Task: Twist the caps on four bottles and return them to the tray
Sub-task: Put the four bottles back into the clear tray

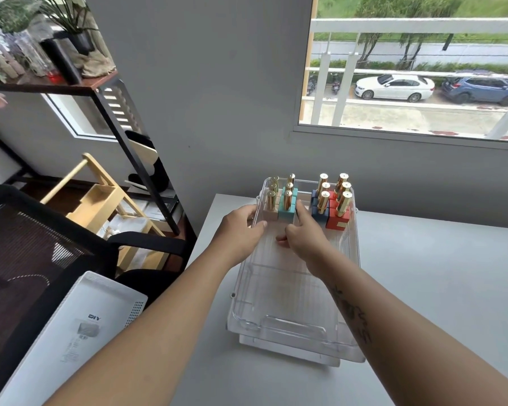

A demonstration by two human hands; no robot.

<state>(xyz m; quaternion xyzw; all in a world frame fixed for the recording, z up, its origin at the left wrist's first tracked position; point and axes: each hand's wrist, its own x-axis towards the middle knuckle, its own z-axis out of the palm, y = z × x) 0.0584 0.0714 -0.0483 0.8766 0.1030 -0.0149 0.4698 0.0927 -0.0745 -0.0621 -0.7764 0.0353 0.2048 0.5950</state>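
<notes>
Off to the far left, a black shelf carries potted plants, with a wooden rack below it. Nearer to me are a black mesh chair and a white box printed "DIY".

Moving inward, my left hand sits at the left wall of the clear tray, which lies lengthwise on the grey table. The thumb is inside the wall and the fingers wrap the outside, so I read it as clasping the tray's edge. The thumb tip is just beside the front one of the beige bottles.

All the bottles stand upright at the tray's far end, in four columns. From the left they are beige, then the teal bottles, a gap, then the navy bottles and the red bottles. Each wears one of the tall gold caps.

My right hand is inside the tray. Its index finger stretches straight into the gap between teal and navy, alongside the front teal bottle. The thumb lies just in front of that bottle and the other fingers are curled. Whether it actually pinches the bottle, I cannot tell.

Further right, a window looks onto parked cars.
</notes>
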